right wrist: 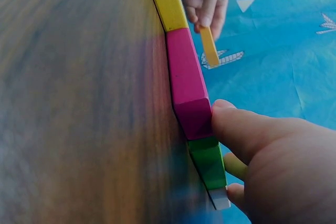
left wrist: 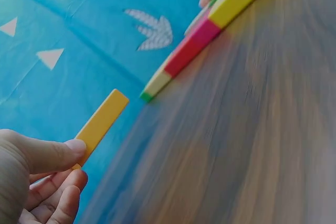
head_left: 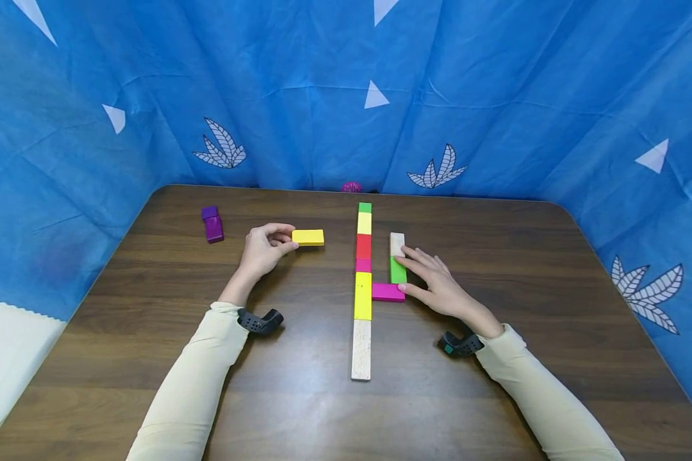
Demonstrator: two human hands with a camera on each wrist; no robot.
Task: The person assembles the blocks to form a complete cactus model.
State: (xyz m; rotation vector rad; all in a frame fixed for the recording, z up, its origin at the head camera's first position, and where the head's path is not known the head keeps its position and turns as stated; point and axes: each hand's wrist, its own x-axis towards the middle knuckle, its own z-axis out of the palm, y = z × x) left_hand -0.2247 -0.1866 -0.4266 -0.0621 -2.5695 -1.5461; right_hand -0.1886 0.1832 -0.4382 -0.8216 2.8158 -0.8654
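Observation:
My left hand (head_left: 263,248) pinches a yellow block (head_left: 308,238) by one end, between thumb and fingers. The left wrist view shows the same block (left wrist: 102,124) held clear of the table. My right hand (head_left: 441,285) lies over the short branch right of the column, its fingers fairly straight. Its thumb touches the end of the magenta block (right wrist: 186,69); other fingertips are at the green block (right wrist: 207,162) and the whitish block (right wrist: 220,199). The magenta block's other end meets the long column's large yellow block (head_left: 363,296).
The column runs from a small green block (head_left: 365,207) at the far end to a long whitish block (head_left: 361,350) nearest me. Two purple blocks (head_left: 213,227) lie at the back left of the brown table (head_left: 300,410). A blue curtain (head_left: 311,128) hangs behind.

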